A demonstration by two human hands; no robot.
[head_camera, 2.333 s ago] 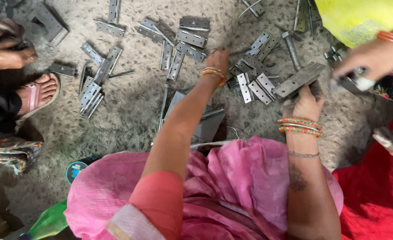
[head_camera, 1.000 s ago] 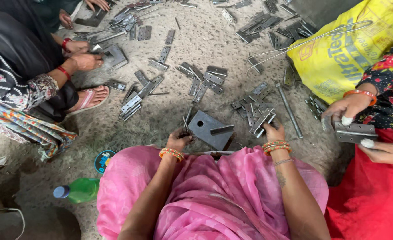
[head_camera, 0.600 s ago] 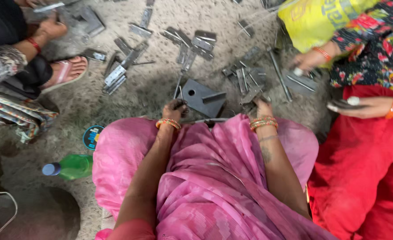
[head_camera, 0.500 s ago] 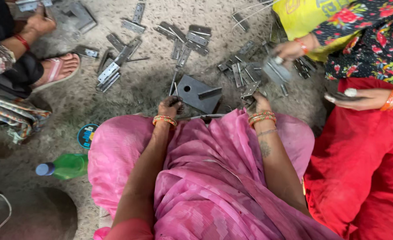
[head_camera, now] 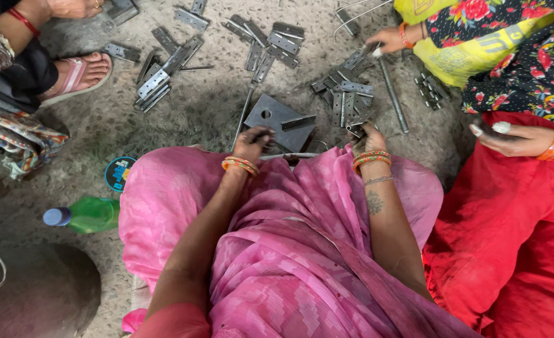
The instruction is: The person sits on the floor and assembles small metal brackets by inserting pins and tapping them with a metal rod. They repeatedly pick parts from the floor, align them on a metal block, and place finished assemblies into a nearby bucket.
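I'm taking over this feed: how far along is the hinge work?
Done: none visibly set apart as finished. In hand: left hand rests on the square grey metal plate; right hand reaches into the pile of flat metal hinges. Left: many loose hinge pieces lie scattered on the floor.

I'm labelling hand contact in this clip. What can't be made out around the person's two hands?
- Head view: left hand fingertips blur against the square metal plate; grip unclear.
- Right hand covers whatever it holds among the hinges.
- The plate's near edge hides behind the pink cloth.
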